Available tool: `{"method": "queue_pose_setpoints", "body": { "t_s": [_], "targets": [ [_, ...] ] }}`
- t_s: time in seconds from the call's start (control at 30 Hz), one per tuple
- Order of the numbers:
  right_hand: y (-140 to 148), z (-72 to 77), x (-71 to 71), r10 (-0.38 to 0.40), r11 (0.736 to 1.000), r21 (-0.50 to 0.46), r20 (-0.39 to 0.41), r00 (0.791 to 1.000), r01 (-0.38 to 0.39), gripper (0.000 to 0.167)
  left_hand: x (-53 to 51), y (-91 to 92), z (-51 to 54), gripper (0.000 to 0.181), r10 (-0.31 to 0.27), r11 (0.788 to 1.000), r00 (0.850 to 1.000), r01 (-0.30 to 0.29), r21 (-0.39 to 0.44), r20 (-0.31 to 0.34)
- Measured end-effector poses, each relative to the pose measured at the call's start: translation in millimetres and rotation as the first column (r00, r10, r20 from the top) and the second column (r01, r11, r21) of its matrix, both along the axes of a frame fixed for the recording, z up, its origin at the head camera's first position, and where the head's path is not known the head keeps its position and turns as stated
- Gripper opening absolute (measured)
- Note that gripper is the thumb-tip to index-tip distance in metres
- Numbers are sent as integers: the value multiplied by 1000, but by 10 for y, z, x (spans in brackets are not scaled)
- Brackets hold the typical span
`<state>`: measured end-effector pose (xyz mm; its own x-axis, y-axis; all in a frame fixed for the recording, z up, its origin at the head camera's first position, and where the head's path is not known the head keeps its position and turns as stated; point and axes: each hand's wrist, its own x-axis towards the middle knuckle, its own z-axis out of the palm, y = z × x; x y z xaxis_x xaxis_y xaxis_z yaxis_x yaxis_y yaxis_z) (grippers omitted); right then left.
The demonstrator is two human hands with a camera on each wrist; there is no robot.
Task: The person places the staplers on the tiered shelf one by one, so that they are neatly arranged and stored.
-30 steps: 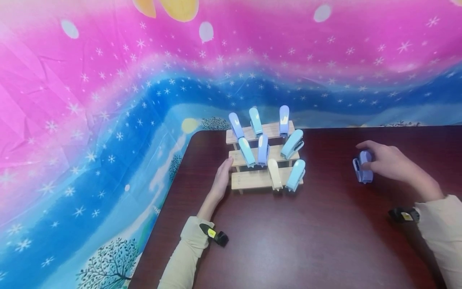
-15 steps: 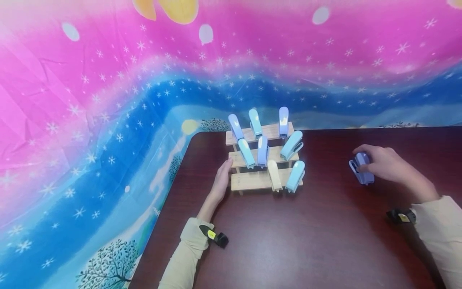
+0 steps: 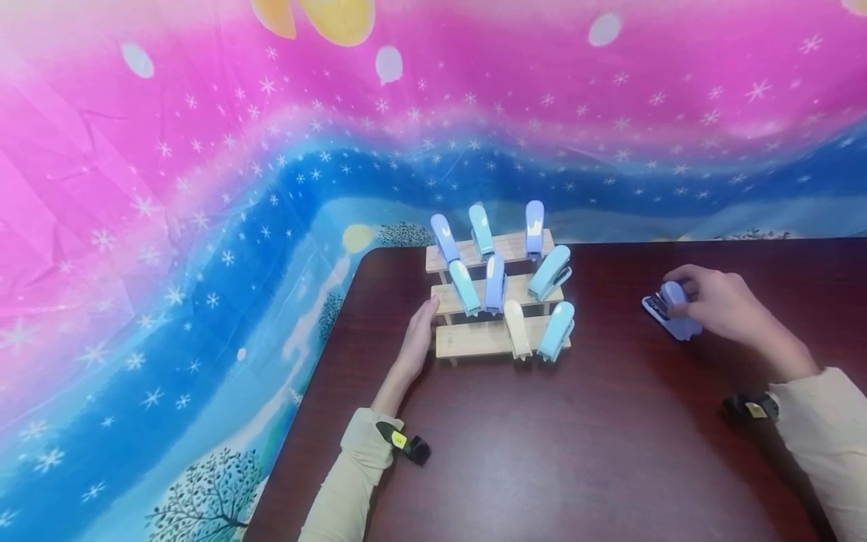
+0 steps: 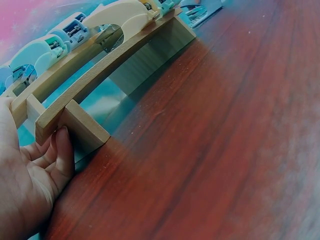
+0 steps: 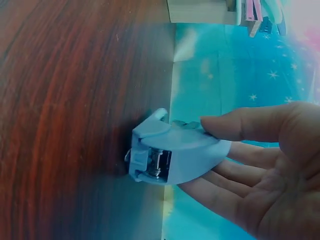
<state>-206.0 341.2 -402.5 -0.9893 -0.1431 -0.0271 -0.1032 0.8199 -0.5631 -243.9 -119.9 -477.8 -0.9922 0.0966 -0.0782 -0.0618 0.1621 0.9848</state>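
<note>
On the right of the head view, my right hand (image 3: 728,305) pinches a purple-blue stapler (image 3: 673,295) between thumb and fingers. The right wrist view shows this stapler (image 5: 197,155) low against the tabletop; whether it touches is hard to tell. My left hand (image 3: 416,335) holds the left end of a three-tier wooden stand (image 3: 467,340), its fingertips by the lowest board's leg in the left wrist view. Several staplers sit on the tiers: purple and teal ones above, and a cream stapler (image 3: 517,330) beside a light blue stapler (image 3: 557,331) on the lowest board.
The dark reddish-brown table (image 3: 542,452) extends in front of the stand and between it and my right hand. Directly behind the table hangs a pink and blue snowflake-printed cloth (image 3: 379,128). Black wrist straps (image 3: 404,443) sit over both sleeves.
The stapler in my right hand has turned and shifted slightly left, so more of its base shows. My left hand and the stand have stayed in place.
</note>
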Motion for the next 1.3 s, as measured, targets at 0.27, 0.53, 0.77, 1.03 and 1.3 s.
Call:
{"method": "queue_pose_setpoints", "body": {
  "t_s": [0.27,0.53,0.77,1.03,1.3],
  "targets": [
    [-11,75,28,-78,996,-41,-53,996,76,48,3,6,4,79,11,1000,1000,-11,-18,-10],
    [-130,275,86,-146,987,-91,-151,978,134,52,1,10,18,79,12,1000,1000,-12,-8,-10],
    [-298,483,107,-181,974,-163,-146,973,157,58,6,12,11,80,7,1000,1000,-7,-1,-14],
    [-500,649,86,-188,963,-225,-155,970,150,55,18,26,8,78,12,1000,1000,-12,-2,-12],
    [-737,804,92,-188,950,-280,-147,971,142,54,12,25,16,79,15,1000,1000,-15,-5,-19]
  ]
}}
